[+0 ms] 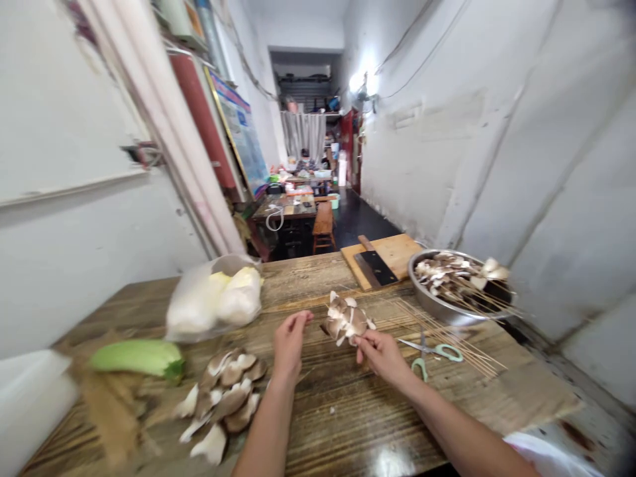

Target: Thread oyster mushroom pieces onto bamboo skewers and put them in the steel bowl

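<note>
Head cam: mushroom bunch (346, 319) at R hand's (378, 354) fingertips, L hand (292, 339) apart.

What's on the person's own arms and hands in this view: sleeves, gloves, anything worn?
Left hand and right hand: no gloves. Both forearms bare, no sleeves in view. No watch, bracelet or ring that I can make out; fingers slightly blurred.
</note>
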The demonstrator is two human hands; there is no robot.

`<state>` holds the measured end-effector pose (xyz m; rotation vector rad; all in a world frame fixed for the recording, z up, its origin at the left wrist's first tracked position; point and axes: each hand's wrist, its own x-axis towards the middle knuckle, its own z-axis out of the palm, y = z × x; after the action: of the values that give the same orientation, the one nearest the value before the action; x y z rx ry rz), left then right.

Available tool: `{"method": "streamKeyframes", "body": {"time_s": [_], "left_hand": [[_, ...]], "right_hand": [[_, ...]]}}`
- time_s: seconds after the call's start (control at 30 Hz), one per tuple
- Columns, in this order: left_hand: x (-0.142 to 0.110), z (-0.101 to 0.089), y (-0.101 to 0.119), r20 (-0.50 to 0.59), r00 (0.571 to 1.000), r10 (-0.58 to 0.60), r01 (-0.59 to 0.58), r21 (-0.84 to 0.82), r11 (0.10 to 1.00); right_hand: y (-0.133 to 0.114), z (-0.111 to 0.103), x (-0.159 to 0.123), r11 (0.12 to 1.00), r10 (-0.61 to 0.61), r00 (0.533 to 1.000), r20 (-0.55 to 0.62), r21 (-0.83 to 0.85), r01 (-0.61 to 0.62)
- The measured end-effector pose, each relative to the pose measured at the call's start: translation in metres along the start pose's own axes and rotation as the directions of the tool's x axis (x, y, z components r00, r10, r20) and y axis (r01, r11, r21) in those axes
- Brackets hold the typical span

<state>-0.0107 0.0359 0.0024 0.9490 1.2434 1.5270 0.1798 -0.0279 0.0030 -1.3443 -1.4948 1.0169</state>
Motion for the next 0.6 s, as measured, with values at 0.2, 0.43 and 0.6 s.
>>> {"method": "streamKeyframes", "body": {"time_s": [0.2, 0.43, 0.6], "left_hand": [[0.009, -0.003, -0.011, -0.058, 0.993, -0.102, 0.097, -0.089, 0.991], [0.004, 0.000, -0.015, 0.034, 0.989, -0.143, 0.143, 0.001, 0.990], [0.005, 0.001, -0.017, 0.076, 0.984, -0.160, 0.158, 0.039, 0.987]], "right_hand": [[-0.036, -0.038, -0.012, 0.956, -0.141, 0.983, -0.117, -0.275, 0.105], [-0.078, -0.140, 0.005, 0.747, -0.171, 0.929, -0.328, -0.659, -0.095], [-0.082, -0.197, 0.043, 0.623, 0.085, 0.897, -0.434, -0.680, -0.387]]}}
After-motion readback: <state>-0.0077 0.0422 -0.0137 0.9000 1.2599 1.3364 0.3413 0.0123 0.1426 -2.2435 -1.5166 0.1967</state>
